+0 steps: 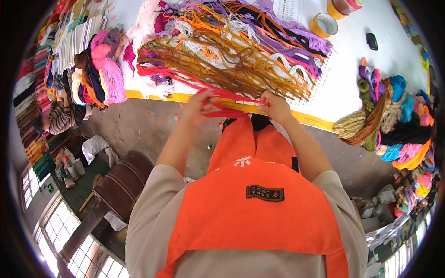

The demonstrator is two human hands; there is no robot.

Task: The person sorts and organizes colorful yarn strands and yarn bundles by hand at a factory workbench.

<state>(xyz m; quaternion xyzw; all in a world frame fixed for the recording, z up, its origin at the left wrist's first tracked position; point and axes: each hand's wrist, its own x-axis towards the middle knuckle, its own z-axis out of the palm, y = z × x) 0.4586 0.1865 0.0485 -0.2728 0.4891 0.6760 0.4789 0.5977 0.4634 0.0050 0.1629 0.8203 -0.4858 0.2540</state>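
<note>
At the table's near edge, my left hand (199, 104) is closed on a bundle of red yarn (225, 93), its fingers a little smeared by motion. My right hand (274, 106) pinches the same strands farther right. Between both hands the yarn runs taut, and a loose loop hangs below over the edge. The other end trails left across the table. Just beyond lie brown and mustard yarn strands (232, 60) in a wide row. White, orange, purple and black yarns (278, 30) lie behind and under them, with white toothed card showing at the right side.
The white table (343, 83) has a yellow front edge (313, 121). Tape rolls (323, 25) and a small black object (371, 41) sit at the back right. Colourful yarn hanks (403, 116) hang over the right side, and more hanks (109, 69) lie at the left. A brown barrel (124, 183) stands behind left.
</note>
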